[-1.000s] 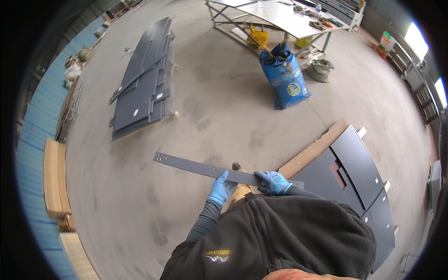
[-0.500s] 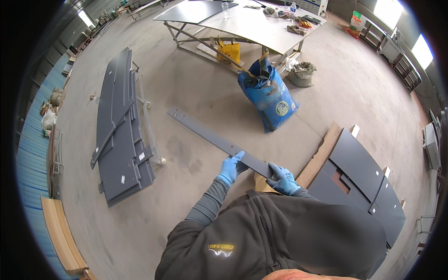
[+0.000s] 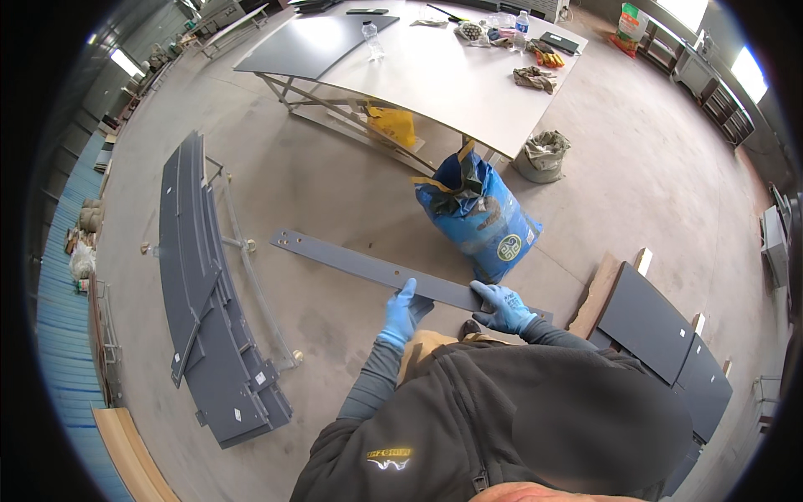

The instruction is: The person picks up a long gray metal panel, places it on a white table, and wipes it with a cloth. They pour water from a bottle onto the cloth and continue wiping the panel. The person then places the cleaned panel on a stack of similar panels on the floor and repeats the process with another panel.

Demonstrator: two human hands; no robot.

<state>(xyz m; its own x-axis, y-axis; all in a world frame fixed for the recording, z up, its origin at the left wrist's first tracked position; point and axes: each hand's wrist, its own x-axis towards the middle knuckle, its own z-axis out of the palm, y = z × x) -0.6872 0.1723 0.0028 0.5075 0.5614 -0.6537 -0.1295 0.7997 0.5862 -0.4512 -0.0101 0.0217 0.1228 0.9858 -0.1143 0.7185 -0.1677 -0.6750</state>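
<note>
A long, narrow dark grey board (image 3: 351,260) with several small holes is held out in front of me, slanting from far left to near right. My left hand (image 3: 403,315), in a blue glove, is closed around its near edge close to the middle, thumb on top. Toward the right end, my right hand (image 3: 504,309), also gloved in blue, grips the board; some of its fingers are hidden beneath. A large blue sack (image 3: 478,217) stands on the floor just beyond the board.
Grey panels (image 3: 188,284) lie stacked on a wheeled metal rack (image 3: 242,251) to the left. More panels (image 3: 644,314) lie at right. Ahead is a white-topped table (image 3: 435,79) with bottles and gloves; a yellow bag (image 3: 391,125) is underneath. A smaller sack (image 3: 543,157) stands beside it.
The board has turned to lie more crosswise, and its right end now shows past my right hand. The table and blue sack appear nearer. Both hands keep their hold.
</note>
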